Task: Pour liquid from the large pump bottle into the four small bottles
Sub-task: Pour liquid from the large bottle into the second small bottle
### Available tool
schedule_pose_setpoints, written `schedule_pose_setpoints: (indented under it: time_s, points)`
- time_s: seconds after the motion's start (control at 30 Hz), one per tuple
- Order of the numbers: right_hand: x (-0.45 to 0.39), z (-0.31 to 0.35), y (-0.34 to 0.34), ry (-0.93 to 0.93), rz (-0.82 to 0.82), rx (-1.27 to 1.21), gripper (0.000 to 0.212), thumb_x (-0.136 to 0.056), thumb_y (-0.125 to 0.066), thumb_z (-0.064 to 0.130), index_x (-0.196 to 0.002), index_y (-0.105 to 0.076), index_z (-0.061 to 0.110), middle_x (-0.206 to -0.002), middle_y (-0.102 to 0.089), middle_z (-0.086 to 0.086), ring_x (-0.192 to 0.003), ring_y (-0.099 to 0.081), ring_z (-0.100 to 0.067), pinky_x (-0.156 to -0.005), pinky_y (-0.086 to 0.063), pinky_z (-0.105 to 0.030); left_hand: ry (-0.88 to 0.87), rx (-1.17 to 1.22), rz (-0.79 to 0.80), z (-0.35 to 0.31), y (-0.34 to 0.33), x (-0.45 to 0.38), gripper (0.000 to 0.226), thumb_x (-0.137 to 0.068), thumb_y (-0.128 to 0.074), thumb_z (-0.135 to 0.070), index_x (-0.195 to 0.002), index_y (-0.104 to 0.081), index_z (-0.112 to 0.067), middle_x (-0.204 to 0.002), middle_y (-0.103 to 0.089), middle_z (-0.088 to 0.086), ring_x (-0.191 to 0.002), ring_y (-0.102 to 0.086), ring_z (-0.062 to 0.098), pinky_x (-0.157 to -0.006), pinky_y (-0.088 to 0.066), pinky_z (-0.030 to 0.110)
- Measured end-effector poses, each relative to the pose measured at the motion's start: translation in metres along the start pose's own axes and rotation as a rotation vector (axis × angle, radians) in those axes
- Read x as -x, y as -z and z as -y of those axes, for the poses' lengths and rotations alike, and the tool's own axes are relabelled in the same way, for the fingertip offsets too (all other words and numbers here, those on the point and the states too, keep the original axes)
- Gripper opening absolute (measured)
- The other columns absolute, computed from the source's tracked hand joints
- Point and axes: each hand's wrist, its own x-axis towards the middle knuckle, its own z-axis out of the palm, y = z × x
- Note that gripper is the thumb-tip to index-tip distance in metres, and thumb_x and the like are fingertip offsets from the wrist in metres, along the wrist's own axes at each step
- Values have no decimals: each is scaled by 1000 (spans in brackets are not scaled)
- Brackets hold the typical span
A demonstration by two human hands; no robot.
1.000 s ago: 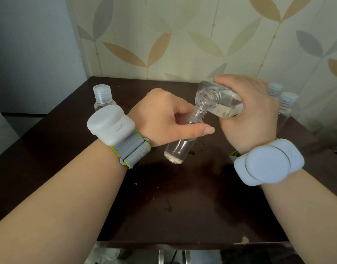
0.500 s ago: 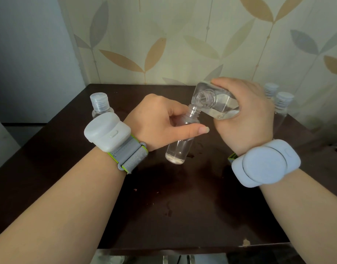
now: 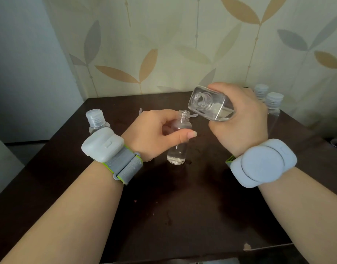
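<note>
Pouring well meant lowering the large bottle (image 3: 211,106), which your right hand (image 3: 242,119) gripped tilted just above the open small bottle (image 3: 180,138); your left hand (image 3: 154,134) held that upright on the desk (image 3: 183,206).

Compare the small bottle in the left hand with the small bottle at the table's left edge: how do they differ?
The held bottle has no cap and its mouth is open; the edge bottle wears a ribbed cap. The left hand grips the first; nothing touches the second. Both are clear, small and upright on the table.
</note>
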Motion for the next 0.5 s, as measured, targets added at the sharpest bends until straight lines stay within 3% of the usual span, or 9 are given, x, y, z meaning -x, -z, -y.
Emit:
schedule_pose_setpoints:
  time_s: [0.07,0.13,0.23,0.33,0.5]
  points:
    - [0,0,0,5,-8,2,51,-58,-64,-11,-104,-65,10,-98,-66,-9,-91,-55,-36,-81,-39,-41,18,22,11,2,0,-1,21,-62,-66,-44,-81,-57,-39,-76,-66,-12,-79,-67,19,-80,-53,23]
    - [0,0,0,13,-10,-2,50,-58,-64,-11,-103,-66,9,-97,-66,-9,-90,-56,-37,-80,-40,-41,29,51,30,4,1,-1,25,-70,-73,-25,-85,-56,-36,-79,-67,-8,-84,-67,24,-87,-52,31]
    - [0,-1,-1,8,-1,-3,48,-59,-65,-10,-104,-65,10,-96,-66,-8,-90,-56,-36,-80,-40,-40,47,54,131,5,4,0,36,-72,-71,-9,-94,-52,-28,-88,-67,2,-82,-64,18,-84,-51,22]
    - [0,-1,-1,1,5,1,47,-61,-65,-8,-104,-65,11,-96,-66,-8,-90,-55,-36,-79,-38,-38,47,-5,251,4,1,2,43,-75,-66,-1,-105,-41,-17,-89,-55,2,-74,-55,12,-67,-45,7]
    - [0,0,0,20,2,-10,45,-62,-65,-9,-103,-66,9,-95,-66,-9,-88,-56,-37,-78,-41,-40,31,-4,273,4,-1,1,51,-77,-63,4,-105,-29,-20,-84,-53,-2,-67,-52,6,-62,-44,6]
